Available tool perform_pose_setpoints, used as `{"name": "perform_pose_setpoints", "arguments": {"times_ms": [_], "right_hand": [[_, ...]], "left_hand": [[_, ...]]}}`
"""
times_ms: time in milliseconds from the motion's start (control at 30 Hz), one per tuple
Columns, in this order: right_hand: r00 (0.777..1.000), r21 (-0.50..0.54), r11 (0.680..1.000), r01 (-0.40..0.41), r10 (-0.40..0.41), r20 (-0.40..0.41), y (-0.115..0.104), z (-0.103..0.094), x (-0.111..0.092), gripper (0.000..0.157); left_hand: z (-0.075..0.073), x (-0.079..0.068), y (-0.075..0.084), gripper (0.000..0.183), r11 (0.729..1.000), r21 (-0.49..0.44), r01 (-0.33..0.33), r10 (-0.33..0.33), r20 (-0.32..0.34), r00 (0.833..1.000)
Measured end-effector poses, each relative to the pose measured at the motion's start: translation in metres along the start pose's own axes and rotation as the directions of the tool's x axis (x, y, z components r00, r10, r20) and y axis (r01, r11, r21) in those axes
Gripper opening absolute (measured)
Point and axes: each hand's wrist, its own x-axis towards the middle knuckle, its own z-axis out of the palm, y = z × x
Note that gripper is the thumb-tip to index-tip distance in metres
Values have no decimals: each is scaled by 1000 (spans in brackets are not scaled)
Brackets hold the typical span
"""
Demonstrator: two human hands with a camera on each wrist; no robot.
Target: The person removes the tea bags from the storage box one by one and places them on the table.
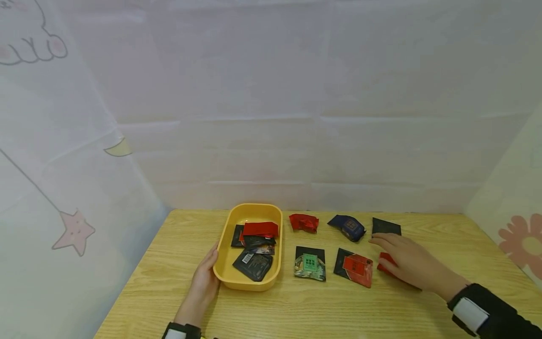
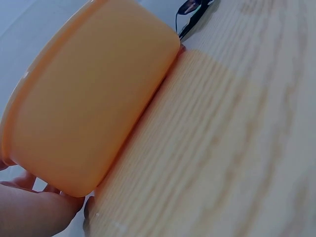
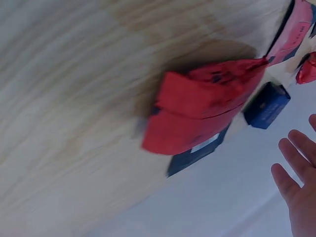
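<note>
My left hand [image 1: 204, 278] lies along the outer left side of a yellow plastic tray [image 1: 250, 285]. Its fingers touch the wall, and none show inside the rim. In the left wrist view the hand [image 2: 37, 210] sits by the tray's lower corner. Out to the right, my right hand [image 1: 412, 261] hovers with spread fingers over a red packet [image 1: 386, 262], which it partly covers. The right wrist view shows that packet [image 3: 197, 116] lying on the wood, with the fingers apart from it. Just beyond lies a black packet [image 1: 386, 226].
Inside the tray are several packets, a red one [image 1: 260, 230] and a black one [image 1: 252, 266] among them. On the table [image 1: 322, 310] lie a crumpled red packet [image 1: 304, 222], a navy packet [image 1: 349, 227], a green-labelled packet [image 1: 310, 263] and a black-and-red packet [image 1: 354, 267]. White sheeting [image 1: 296, 141] stands behind.
</note>
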Motion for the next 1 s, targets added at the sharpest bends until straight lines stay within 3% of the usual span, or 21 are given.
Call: {"name": "perform_pose_setpoints", "arguments": {"times_ms": [200,433,667,1000], "right_hand": [[1000,-18,999,31,-31,3,-17,-2,27,49],[994,13,994,105,-105,-12,-40,-6,67,49],[992,60,990,126,-126,4,-67,-4,102,50],[975,110,970,216,-221,35,-103,4,145,47]], "left_hand": [[1,0,0,54,1000,-3,7,-7,-8,1000],[3,1,1,54,1000,-5,21,-21,-36,999],[4,1,3,54,1000,-10,25,-25,-30,999],[2,1,1,56,1000,-18,17,-17,-30,999]]}}
